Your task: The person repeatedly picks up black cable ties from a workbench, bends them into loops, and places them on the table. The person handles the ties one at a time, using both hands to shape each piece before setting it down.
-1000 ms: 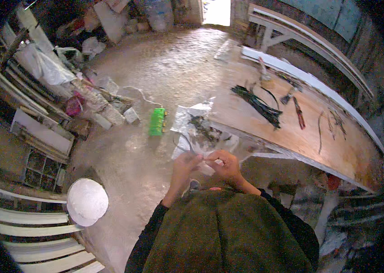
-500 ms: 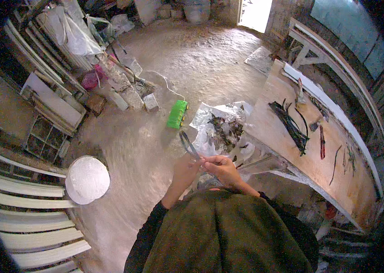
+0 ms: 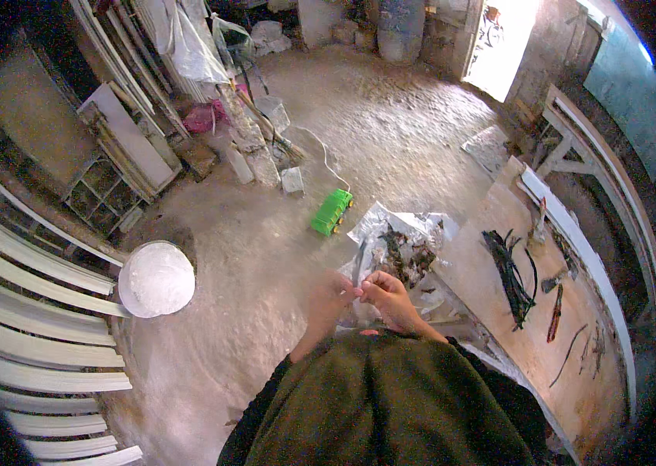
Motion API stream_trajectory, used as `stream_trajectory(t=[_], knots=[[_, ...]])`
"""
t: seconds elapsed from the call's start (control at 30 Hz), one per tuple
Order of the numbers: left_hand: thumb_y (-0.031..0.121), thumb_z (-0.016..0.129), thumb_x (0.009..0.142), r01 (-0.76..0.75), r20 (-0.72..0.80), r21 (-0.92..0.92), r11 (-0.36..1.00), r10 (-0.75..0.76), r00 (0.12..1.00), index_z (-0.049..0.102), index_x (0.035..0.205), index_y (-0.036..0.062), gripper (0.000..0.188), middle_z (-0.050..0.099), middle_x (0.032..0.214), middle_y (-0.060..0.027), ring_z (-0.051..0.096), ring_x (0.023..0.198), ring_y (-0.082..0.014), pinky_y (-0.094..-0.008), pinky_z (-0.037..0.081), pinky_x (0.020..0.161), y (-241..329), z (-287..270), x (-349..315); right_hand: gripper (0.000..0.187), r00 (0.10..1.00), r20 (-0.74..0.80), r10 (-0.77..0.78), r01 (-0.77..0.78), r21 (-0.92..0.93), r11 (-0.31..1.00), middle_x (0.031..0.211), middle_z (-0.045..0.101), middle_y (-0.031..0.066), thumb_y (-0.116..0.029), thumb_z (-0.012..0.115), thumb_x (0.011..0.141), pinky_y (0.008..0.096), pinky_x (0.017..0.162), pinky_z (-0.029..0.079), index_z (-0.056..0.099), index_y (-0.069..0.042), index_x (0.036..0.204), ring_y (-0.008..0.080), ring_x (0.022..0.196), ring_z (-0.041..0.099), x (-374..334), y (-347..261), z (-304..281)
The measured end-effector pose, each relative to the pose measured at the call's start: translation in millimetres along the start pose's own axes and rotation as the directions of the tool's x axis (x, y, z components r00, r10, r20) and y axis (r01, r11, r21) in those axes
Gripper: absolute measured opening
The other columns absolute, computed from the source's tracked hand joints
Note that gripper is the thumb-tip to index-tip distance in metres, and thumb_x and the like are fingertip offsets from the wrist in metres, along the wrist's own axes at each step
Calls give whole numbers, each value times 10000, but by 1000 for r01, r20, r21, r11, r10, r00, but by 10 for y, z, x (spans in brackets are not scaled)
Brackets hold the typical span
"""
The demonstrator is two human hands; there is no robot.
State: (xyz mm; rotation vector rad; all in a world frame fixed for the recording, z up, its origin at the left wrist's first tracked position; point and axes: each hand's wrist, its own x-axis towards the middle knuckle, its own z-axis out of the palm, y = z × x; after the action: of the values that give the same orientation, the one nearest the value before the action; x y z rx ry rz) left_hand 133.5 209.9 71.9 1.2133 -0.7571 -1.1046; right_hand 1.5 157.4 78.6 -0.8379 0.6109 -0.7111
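In front of my body, both hands are close together at a thin dark strip (image 3: 359,264) that stands up from between the fingers. My left hand (image 3: 328,303), slightly blurred, pinches near its lower end. The fingertips of my right hand (image 3: 388,297) close on the same spot, touching the left ones. Too small to make out is exactly how the strip runs between the fingers. Beyond the hands, a crumpled silvery sheet (image 3: 374,220) lies with dark scraps (image 3: 408,256) on it. On the wooden table (image 3: 477,233) to the right rests a bundle of black strips (image 3: 508,281).
A red-and-dark tool (image 3: 555,312) and thin twig-like pieces (image 3: 569,356) lie on the table. A green toy truck (image 3: 333,211) with a white string stands on the floor. At left are a round white-topped container (image 3: 156,279) and several pale slats (image 3: 41,342).
The strip, earlier a loop leaning up and left, now points nearly straight up. Both hands stay pinched together. The whole view has shifted, with the surroundings moving right and down.
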Motion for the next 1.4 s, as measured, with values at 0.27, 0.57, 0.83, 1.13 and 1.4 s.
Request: stream_trajectory(t=[0.27, 0.57, 0.83, 1.13, 1.4], knots=[[65, 652, 691, 177, -43, -72, 981, -181, 983, 590, 778, 49, 108, 598, 728, -34, 557, 625, -117, -242, 469, 543, 72, 318, 24, 131, 698, 167, -697, 548, -751, 368, 766, 555, 57, 0, 650, 645, 257, 561, 419, 532, -36, 688, 153, 642, 520, -13, -199, -211], [19, 604, 714, 52, 95, 268, 962, -80, 992, 609, 814, 13, 100, 611, 768, -62, 569, 648, -130, -238, 469, 580, 273, 479, 48, 137, 672, 454, -585, 702, -643, 307, 823, 589, 96, -3, 620, 691, 280, 603, 477, 548, -26, 806, 221, 700, 593, 46, -355, -539], [29, 592, 744, 147, 167, 176, 973, -177, 970, 591, 800, 26, 56, 587, 763, -37, 547, 660, -113, -244, 460, 580, 83, 565, 37, 120, 747, 400, -531, 639, -651, 408, 838, 599, 96, 4, 612, 689, 277, 608, 469, 567, -41, 792, 207, 729, 592, -70, -406, -725], [4, 587, 737, 106, 319, 73, 992, -124, 939, 580, 839, 30, 106, 596, 852, -52, 561, 756, -118, -233, 473, 639, -73, 445, 419, 115, 793, 322, -518, 590, -618, 520, 802, 592, 100, 6, 636, 668, 272, 609, 464, 558, -15, 751, 201, 710, 582, 172, -440, -776], [54, 607, 739, -44, 223, 273, 961, -19, 975, 554, 956, 63, 223, 559, 874, -16, 533, 827, -107, -272, 467, 692, 212, 250, 976, 89, 892, 81, -445, 421, -506, 753, 738, 533, 45, -62, 585, 756, 272, 564, 449, 511, -12, 761, 128, 625, 525, 795, -300, -581]])
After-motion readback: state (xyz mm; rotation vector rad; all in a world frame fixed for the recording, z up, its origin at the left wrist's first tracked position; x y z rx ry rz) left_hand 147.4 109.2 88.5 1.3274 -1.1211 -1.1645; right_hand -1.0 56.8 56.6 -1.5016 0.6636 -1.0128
